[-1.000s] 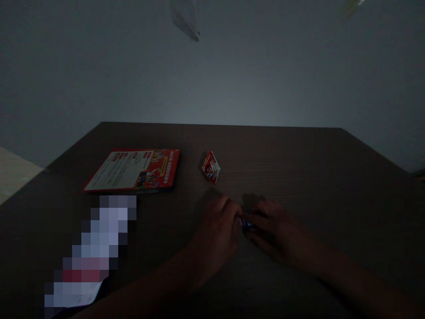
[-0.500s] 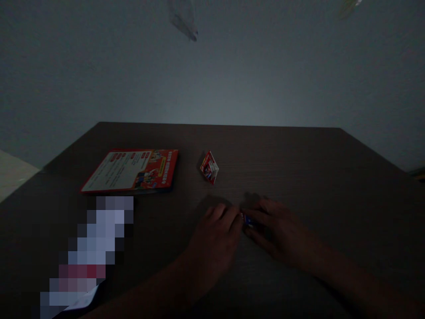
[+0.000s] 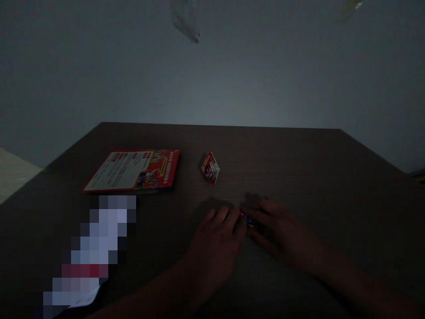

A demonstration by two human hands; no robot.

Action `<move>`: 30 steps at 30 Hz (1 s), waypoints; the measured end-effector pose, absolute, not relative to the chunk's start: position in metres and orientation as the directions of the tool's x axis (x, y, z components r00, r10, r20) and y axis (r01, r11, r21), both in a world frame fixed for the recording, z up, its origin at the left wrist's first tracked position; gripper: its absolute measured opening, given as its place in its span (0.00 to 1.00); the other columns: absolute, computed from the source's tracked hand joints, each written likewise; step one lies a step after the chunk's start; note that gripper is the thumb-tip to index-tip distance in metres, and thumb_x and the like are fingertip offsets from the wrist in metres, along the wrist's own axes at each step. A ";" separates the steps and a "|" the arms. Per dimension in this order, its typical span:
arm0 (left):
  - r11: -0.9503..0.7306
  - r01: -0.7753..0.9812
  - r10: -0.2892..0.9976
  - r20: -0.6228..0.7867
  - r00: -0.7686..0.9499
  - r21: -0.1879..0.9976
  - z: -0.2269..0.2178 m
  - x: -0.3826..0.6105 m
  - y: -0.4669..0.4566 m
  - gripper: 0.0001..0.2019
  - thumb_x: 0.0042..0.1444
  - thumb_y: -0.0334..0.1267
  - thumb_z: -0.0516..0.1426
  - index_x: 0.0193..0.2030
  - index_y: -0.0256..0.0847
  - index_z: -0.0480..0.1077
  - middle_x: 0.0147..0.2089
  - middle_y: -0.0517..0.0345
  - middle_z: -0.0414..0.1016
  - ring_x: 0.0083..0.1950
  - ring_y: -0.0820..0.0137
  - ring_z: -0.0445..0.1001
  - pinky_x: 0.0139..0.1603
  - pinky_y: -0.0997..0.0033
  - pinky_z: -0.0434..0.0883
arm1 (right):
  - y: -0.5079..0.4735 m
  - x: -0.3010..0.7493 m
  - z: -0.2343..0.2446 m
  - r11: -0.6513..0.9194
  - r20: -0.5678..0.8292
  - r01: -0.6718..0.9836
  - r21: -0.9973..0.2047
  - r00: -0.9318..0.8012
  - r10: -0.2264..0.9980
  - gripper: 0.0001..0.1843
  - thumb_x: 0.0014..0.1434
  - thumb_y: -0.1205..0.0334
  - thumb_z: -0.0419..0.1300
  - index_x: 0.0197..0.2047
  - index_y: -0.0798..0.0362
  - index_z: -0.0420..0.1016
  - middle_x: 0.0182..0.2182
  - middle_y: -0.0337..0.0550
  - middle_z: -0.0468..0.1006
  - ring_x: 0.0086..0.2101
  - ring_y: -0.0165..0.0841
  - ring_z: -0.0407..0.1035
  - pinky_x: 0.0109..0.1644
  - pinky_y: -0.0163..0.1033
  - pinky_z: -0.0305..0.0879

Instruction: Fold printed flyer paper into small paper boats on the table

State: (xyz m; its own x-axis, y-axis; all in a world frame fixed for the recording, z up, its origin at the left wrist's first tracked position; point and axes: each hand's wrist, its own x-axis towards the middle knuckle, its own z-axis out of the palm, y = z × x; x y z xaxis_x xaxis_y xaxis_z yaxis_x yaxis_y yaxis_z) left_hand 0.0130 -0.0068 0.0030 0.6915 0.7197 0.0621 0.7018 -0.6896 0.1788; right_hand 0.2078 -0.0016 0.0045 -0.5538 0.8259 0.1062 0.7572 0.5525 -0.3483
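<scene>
Low over the table's near half, a small blue-and-red printed piece of paper [image 3: 246, 219] shows between my hands, mostly covered by fingers. My right hand [image 3: 279, 228] pinches its right part between thumb and fingers. Curled fingers of my left hand [image 3: 219, 243] close on its left end, and the thumb is hidden. Beyond the hands stands a small folded red-and-white printed paper [image 3: 211, 168], creased into a pointed shape. Dim light leaves the folds of the held paper hard to make out.
A red-bordered printed booklet [image 3: 129, 170] lies at the left of the dark wooden table [image 3: 282, 155]. Nearer me, a pixelated bright object [image 3: 96, 243] with a pale rounded corner rests on the table. A pale wall [image 3: 249, 66] rises behind the far edge.
My left hand has edged slightly right and covers a little more of the held paper. The right hand keeps its pinch. The whole view has shifted slightly.
</scene>
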 end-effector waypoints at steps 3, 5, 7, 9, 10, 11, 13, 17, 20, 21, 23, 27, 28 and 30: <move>-0.682 0.714 0.729 0.070 0.681 0.160 0.003 0.014 -0.009 0.19 0.60 0.31 0.49 0.58 0.36 0.60 0.56 0.47 0.66 0.53 0.57 0.63 0.51 0.56 0.64 | -0.002 0.208 0.004 0.541 0.086 0.765 -0.349 -0.549 0.832 0.18 0.60 0.61 0.56 0.53 0.51 0.69 0.41 0.48 0.70 0.42 0.40 0.66 0.49 0.51 0.65; -0.679 0.718 0.732 0.073 0.677 0.154 0.002 0.014 -0.010 0.19 0.60 0.31 0.48 0.58 0.36 0.60 0.57 0.46 0.65 0.54 0.57 0.63 0.51 0.56 0.64 | -0.001 0.207 0.004 0.535 0.075 0.770 -0.346 -0.546 0.834 0.17 0.60 0.60 0.56 0.53 0.51 0.69 0.41 0.48 0.70 0.43 0.40 0.66 0.49 0.51 0.65; -0.671 0.727 0.740 0.079 0.668 0.144 0.002 0.014 -0.012 0.19 0.60 0.31 0.47 0.59 0.36 0.60 0.58 0.45 0.64 0.54 0.56 0.63 0.51 0.54 0.64 | -0.001 0.207 0.005 0.535 0.066 0.770 -0.347 -0.549 0.833 0.17 0.60 0.60 0.55 0.53 0.50 0.69 0.41 0.48 0.70 0.43 0.40 0.66 0.48 0.51 0.65; -0.661 0.740 0.750 0.081 0.656 0.124 0.002 0.014 -0.012 0.19 0.61 0.31 0.47 0.59 0.37 0.60 0.59 0.44 0.63 0.54 0.55 0.63 0.49 0.53 0.65 | -0.001 0.206 0.006 0.536 0.065 0.768 -0.351 -0.551 0.832 0.18 0.61 0.60 0.55 0.55 0.50 0.68 0.41 0.48 0.70 0.42 0.40 0.66 0.47 0.50 0.65; -0.657 0.745 0.754 0.079 0.652 0.114 0.002 0.014 -0.012 0.19 0.61 0.32 0.47 0.59 0.38 0.60 0.59 0.44 0.63 0.54 0.55 0.63 0.49 0.52 0.65 | -0.001 0.206 0.006 0.535 0.067 0.766 -0.355 -0.551 0.832 0.19 0.61 0.61 0.55 0.55 0.49 0.68 0.41 0.48 0.70 0.42 0.40 0.66 0.47 0.49 0.65; -0.655 0.748 0.756 0.075 0.651 0.108 0.002 0.014 -0.011 0.19 0.61 0.32 0.47 0.58 0.38 0.61 0.59 0.44 0.63 0.54 0.54 0.63 0.48 0.52 0.65 | -0.001 0.206 0.006 0.536 0.070 0.764 -0.360 -0.551 0.832 0.19 0.60 0.61 0.56 0.56 0.49 0.67 0.41 0.48 0.70 0.42 0.40 0.66 0.47 0.49 0.65; -0.655 0.748 0.755 0.067 0.652 0.109 0.001 0.013 -0.011 0.19 0.61 0.32 0.47 0.58 0.38 0.61 0.59 0.44 0.63 0.54 0.54 0.63 0.47 0.52 0.65 | -0.001 0.207 0.006 0.535 0.070 0.761 -0.367 -0.551 0.831 0.20 0.60 0.61 0.56 0.56 0.49 0.67 0.41 0.47 0.70 0.42 0.40 0.66 0.48 0.49 0.65; -0.658 0.743 0.753 0.084 0.653 0.125 -0.001 0.013 -0.009 0.19 0.61 0.31 0.48 0.59 0.38 0.60 0.59 0.48 0.64 0.54 0.56 0.62 0.50 0.53 0.64 | -0.001 0.208 0.005 0.541 0.077 0.758 -0.365 -0.555 0.829 0.20 0.61 0.61 0.55 0.57 0.49 0.67 0.41 0.47 0.70 0.42 0.39 0.66 0.47 0.49 0.66; -0.678 0.723 0.734 0.092 0.672 0.131 -0.001 0.014 -0.008 0.18 0.62 0.31 0.47 0.58 0.36 0.61 0.57 0.51 0.66 0.53 0.60 0.63 0.51 0.57 0.64 | -0.001 0.208 0.005 0.542 0.075 0.757 -0.367 -0.556 0.828 0.20 0.61 0.61 0.55 0.57 0.49 0.66 0.41 0.48 0.69 0.42 0.40 0.65 0.47 0.49 0.66; -0.687 0.715 0.727 0.093 0.681 0.131 -0.001 0.014 -0.008 0.17 0.63 0.32 0.46 0.58 0.36 0.61 0.56 0.51 0.66 0.53 0.61 0.63 0.51 0.58 0.63 | -0.001 0.208 0.005 0.539 0.069 0.757 -0.369 -0.556 0.828 0.20 0.61 0.61 0.55 0.57 0.50 0.66 0.41 0.47 0.69 0.43 0.40 0.65 0.47 0.49 0.65; -0.698 0.704 0.716 0.093 0.692 0.131 0.000 0.014 -0.007 0.17 0.63 0.32 0.46 0.57 0.36 0.61 0.55 0.53 0.67 0.53 0.62 0.63 0.50 0.60 0.63 | -0.001 0.208 0.005 0.532 0.055 0.760 -0.373 -0.555 0.830 0.21 0.61 0.61 0.56 0.57 0.50 0.66 0.42 0.47 0.69 0.43 0.39 0.65 0.48 0.49 0.65; -0.706 0.700 0.708 0.097 0.699 0.108 0.001 0.014 -0.007 0.17 0.63 0.33 0.47 0.57 0.35 0.61 0.56 0.52 0.67 0.53 0.62 0.63 0.50 0.60 0.63 | 0.000 0.209 0.003 0.533 0.051 0.756 -0.379 -0.558 0.828 0.21 0.60 0.61 0.56 0.57 0.49 0.66 0.42 0.47 0.69 0.43 0.39 0.65 0.49 0.49 0.64; -0.706 0.701 0.708 0.097 0.700 0.099 0.001 0.013 -0.008 0.17 0.63 0.33 0.47 0.57 0.35 0.61 0.56 0.52 0.67 0.53 0.62 0.63 0.51 0.60 0.63 | 0.000 0.210 0.003 0.534 0.052 0.755 -0.381 -0.559 0.828 0.21 0.60 0.61 0.56 0.57 0.49 0.66 0.42 0.47 0.69 0.43 0.39 0.64 0.49 0.49 0.64; -0.710 0.699 0.704 0.099 0.704 0.086 0.001 0.013 -0.009 0.17 0.63 0.33 0.47 0.57 0.35 0.62 0.56 0.51 0.67 0.54 0.62 0.63 0.52 0.60 0.62 | 0.000 0.210 0.003 0.534 0.052 0.751 -0.388 -0.560 0.827 0.21 0.60 0.61 0.56 0.57 0.49 0.66 0.42 0.47 0.69 0.43 0.39 0.65 0.48 0.48 0.64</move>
